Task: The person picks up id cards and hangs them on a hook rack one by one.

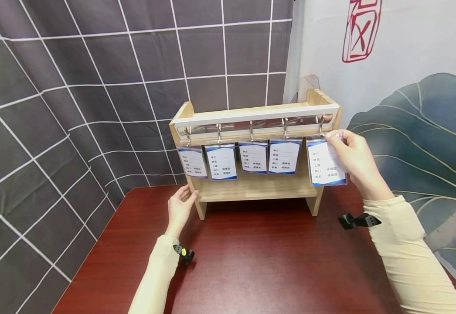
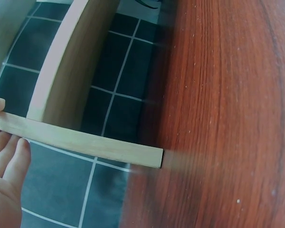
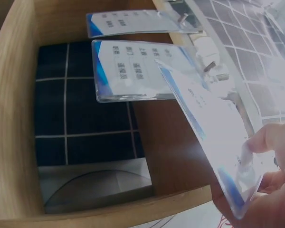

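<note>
A small wooden rack [image 1: 247, 185] stands on the table, with a row of metal hooks along its white front rail [image 1: 259, 114]. Several plastic-sleeved name badges [image 1: 221, 162] with blue corners hang below the hooks. At the far right, my right hand [image 1: 355, 155] pinches the upper edge of a badge [image 1: 325, 165] between thumb and fingers. That badge is just under the last hook [image 1: 321, 123]; whether it is hooked on, I cannot tell. My left hand [image 1: 181, 207] grips the rack's left side panel [image 2: 85, 140], thumb on one face and fingers on the other.
The dark red tabletop [image 1: 267, 261] extends in front of the rack. Behind it hangs a dark grid-patterned cloth [image 1: 141, 87]; at the right is a pale cloth with a large leaf print [image 1: 416, 131]. Black wrist cameras sit on both sleeves.
</note>
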A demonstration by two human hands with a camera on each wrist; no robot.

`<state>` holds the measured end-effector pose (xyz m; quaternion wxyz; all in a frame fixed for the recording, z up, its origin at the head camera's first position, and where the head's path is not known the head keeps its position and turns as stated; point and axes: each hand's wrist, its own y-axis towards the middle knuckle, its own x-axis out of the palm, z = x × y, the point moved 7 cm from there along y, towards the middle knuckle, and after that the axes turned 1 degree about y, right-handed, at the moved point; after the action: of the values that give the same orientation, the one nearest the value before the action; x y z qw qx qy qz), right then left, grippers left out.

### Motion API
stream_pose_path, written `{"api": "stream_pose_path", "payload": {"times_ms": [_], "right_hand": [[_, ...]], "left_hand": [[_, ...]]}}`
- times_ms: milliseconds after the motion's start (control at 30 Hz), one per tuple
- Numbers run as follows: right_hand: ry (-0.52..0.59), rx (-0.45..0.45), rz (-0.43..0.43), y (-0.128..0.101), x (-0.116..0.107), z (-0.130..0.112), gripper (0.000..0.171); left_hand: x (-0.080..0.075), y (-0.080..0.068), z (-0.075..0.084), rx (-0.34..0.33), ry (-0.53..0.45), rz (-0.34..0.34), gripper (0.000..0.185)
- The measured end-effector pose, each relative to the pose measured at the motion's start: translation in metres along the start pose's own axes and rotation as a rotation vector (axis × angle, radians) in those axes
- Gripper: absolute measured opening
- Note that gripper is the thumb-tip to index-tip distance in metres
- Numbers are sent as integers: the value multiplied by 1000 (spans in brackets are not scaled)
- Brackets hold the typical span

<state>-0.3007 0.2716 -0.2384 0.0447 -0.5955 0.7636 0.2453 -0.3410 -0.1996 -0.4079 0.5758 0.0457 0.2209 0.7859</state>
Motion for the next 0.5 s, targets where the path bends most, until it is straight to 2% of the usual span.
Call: {"api": "stream_pose_path", "payload": {"times_ms": [333, 500], "right_hand": [[39, -7, 1, 3, 6, -6, 51], [59, -23, 2, 2, 6, 3, 52]], "left_hand": [[-6, 4, 3, 18, -1, 21, 43], [-3, -4, 1, 14, 10, 1, 44]]}}
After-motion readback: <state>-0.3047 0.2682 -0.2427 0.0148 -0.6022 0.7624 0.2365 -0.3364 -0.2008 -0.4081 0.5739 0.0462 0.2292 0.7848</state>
